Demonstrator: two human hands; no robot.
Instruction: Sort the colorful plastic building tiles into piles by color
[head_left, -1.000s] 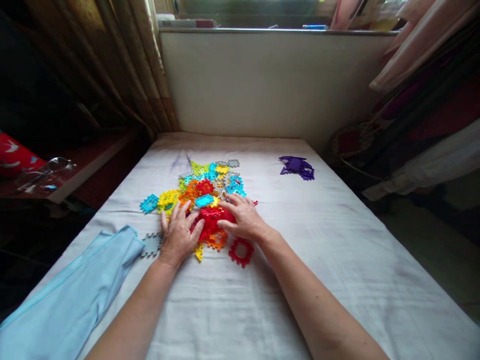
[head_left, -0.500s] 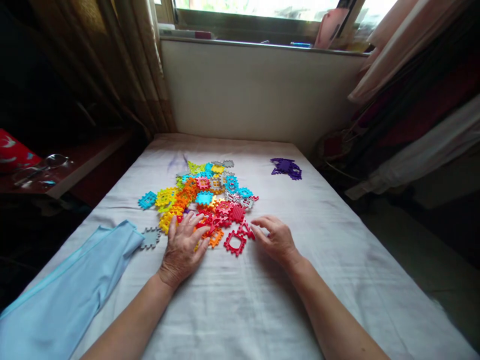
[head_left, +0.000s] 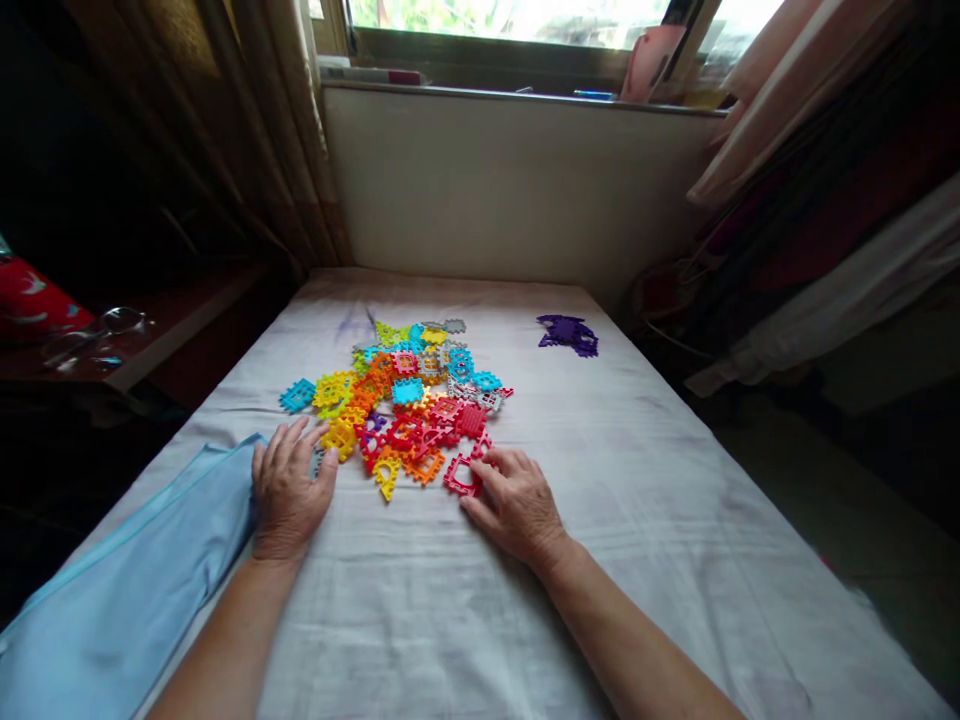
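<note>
Head view: my R hand (head_left: 519, 502) was palm-down at the red frame (head_left: 452, 475), fingers curled, fingertips over its right side; touching it, as far as I could see, but can't tell if I had a real grip. My L hand (head_left: 291, 490) was palm-down over the grey pc (head_left: 316, 460), fingers stretched fwd, thumb apart; most of that pc was hidden, so can't tell if I was gripping it or just covering it.

Main relation: red frame lay just left of & a bit beyond my R hand, at the near right edge of the pile (head_left: 407, 391); R hand much nearer than L. Frame approx. square, so no clear long axis. Grey pc lay under L hand, btwn the pile's yellow pcs (head_left: 340, 440) & the blue cloth (head_left: 150, 560).

Count: 2 hands; 1 red frame w/ a round hole; 1 grey pc by L hand; 1 yellow triangle (head_left: 386, 480) at the pile's near edge; 1 blue pc (head_left: 298, 396) out left; 1 purple bunch (head_left: 568, 333) well apart, far right, no. of pcs unclear; 1 cloth. Rest of pile overlapped too much to count.
</note>
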